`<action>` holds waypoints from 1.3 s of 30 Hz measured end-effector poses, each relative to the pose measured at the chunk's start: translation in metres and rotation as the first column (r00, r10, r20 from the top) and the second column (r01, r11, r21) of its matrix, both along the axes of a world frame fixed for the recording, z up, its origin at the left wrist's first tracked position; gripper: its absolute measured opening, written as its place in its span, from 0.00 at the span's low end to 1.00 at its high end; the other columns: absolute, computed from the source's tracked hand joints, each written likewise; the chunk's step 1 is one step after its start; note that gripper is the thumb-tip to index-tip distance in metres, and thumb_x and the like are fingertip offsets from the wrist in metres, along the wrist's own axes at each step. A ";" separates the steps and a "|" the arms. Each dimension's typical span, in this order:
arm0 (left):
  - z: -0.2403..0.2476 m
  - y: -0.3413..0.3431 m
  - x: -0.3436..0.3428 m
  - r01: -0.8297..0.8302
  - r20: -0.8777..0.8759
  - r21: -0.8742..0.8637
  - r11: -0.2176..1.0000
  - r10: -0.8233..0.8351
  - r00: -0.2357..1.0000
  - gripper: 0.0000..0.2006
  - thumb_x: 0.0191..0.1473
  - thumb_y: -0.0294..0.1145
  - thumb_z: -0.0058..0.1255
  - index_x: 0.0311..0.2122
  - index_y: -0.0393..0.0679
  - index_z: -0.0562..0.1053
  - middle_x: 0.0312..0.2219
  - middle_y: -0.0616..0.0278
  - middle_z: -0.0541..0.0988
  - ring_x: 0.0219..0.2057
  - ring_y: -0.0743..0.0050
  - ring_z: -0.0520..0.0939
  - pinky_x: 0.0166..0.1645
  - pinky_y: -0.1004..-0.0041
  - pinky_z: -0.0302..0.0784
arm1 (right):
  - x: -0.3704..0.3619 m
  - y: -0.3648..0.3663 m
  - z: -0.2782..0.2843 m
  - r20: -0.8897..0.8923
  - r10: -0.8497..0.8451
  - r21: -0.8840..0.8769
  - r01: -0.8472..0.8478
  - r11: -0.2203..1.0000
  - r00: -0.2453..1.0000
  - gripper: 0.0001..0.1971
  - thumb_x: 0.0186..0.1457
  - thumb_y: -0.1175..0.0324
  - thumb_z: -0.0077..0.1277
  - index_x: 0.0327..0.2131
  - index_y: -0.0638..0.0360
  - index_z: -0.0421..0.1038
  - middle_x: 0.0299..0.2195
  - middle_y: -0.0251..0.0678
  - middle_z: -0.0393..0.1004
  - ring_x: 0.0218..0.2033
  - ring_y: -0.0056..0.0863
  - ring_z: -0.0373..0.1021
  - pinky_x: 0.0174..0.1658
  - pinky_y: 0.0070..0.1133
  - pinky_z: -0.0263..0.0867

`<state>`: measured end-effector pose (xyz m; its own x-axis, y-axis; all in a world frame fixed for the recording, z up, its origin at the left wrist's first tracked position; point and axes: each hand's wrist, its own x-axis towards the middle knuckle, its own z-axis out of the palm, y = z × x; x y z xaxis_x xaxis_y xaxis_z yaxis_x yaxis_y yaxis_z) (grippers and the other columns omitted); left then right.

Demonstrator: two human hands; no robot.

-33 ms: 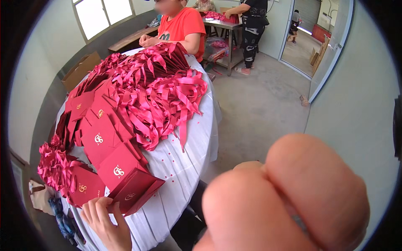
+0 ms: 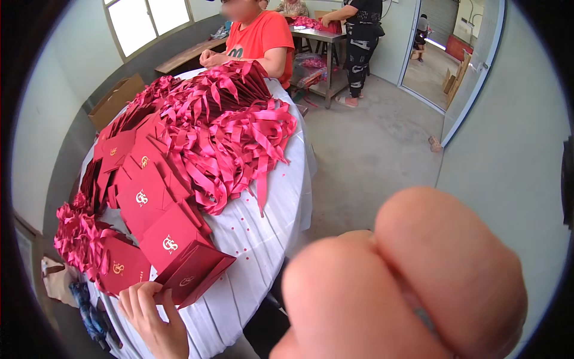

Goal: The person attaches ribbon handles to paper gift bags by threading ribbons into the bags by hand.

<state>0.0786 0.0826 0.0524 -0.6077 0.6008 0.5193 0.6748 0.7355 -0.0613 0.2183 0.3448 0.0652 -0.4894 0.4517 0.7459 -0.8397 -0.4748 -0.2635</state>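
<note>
At the table's near end, my left hand (image 2: pixel 156 317) has its fingers and thumb closed at the near edge of a dark red paper gift bag (image 2: pixel 194 272), which lies partly opened out on its side. A gold emblem marks the bag. Very close and blurred, my right hand (image 2: pixel 400 275) fills the lower right with its fingers bent and pressed together. Whatever it may hold is hidden; only a small greyish spot shows between the fingers. Beside the left hand rests another red bag (image 2: pixel 124 266), and more flat red bags (image 2: pixel 143 197) overlap farther back.
Pink-red ribbon handles (image 2: pixel 221 143) heap over stacked bags on the white-covered table (image 2: pixel 263 239). Across it sits a person in an orange-red shirt (image 2: pixel 263 42). Another person stands by a metal table (image 2: pixel 326 36). A cardboard box (image 2: pixel 116 99) is by the wall; a door (image 2: pixel 478 72) stands open.
My right hand has shifted slightly left and up in the picture. My left hand stays at the gift bag.
</note>
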 end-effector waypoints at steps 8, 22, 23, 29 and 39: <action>-0.001 -0.005 0.002 0.102 0.063 0.048 0.994 -0.105 0.992 0.11 0.51 0.22 0.53 0.41 0.39 0.74 0.28 0.56 0.76 0.32 0.56 0.72 0.41 0.64 0.68 | 0.005 -0.006 0.000 -0.029 0.006 -0.075 -0.008 0.997 1.000 0.07 0.56 0.72 0.42 0.24 0.56 0.62 0.19 0.35 0.67 0.16 0.24 0.64 0.21 0.27 0.65; -0.024 -0.004 0.006 0.068 0.082 0.228 0.971 -0.088 0.993 0.16 0.44 0.13 0.49 0.42 0.36 0.71 0.26 0.54 0.75 0.34 0.55 0.69 0.43 0.63 0.65 | -0.012 -0.017 0.012 -0.097 0.116 -0.138 -0.129 0.982 0.988 0.10 0.56 0.72 0.42 0.20 0.53 0.62 0.16 0.31 0.65 0.13 0.20 0.61 0.18 0.24 0.63; -0.022 0.000 0.006 0.062 0.083 0.252 0.966 -0.086 0.993 0.16 0.46 0.13 0.47 0.43 0.36 0.70 0.26 0.54 0.74 0.33 0.54 0.69 0.42 0.64 0.66 | -0.014 -0.025 0.012 -0.084 0.136 -0.156 -0.148 0.977 0.987 0.11 0.56 0.72 0.42 0.20 0.52 0.62 0.15 0.30 0.65 0.13 0.20 0.61 0.18 0.24 0.63; -0.010 -0.008 0.006 0.047 0.117 0.168 0.985 -0.068 0.991 0.19 0.38 0.12 0.46 0.41 0.35 0.71 0.30 0.55 0.76 0.34 0.56 0.69 0.40 0.66 0.68 | -0.040 -0.039 0.013 -0.014 0.260 -0.195 -0.258 0.946 0.965 0.12 0.56 0.72 0.42 0.19 0.51 0.62 0.14 0.29 0.65 0.11 0.19 0.60 0.16 0.23 0.62; -0.015 -0.009 0.000 -0.060 0.006 0.085 0.995 0.060 0.998 0.15 0.40 0.20 0.47 0.38 0.42 0.72 0.29 0.64 0.75 0.37 0.64 0.70 0.50 0.62 0.57 | -0.150 -0.093 -0.065 -0.416 -0.597 0.842 0.538 0.032 0.686 0.18 0.45 0.66 0.56 0.41 0.59 0.68 0.39 0.36 0.67 0.38 0.33 0.62 0.41 0.28 0.58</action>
<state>0.0783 0.0741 0.0375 -0.6433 0.5166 0.5651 0.6291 0.7773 0.0057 0.0680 0.2514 0.0004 -0.4577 -0.2915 0.8399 -0.7028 0.6973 -0.1410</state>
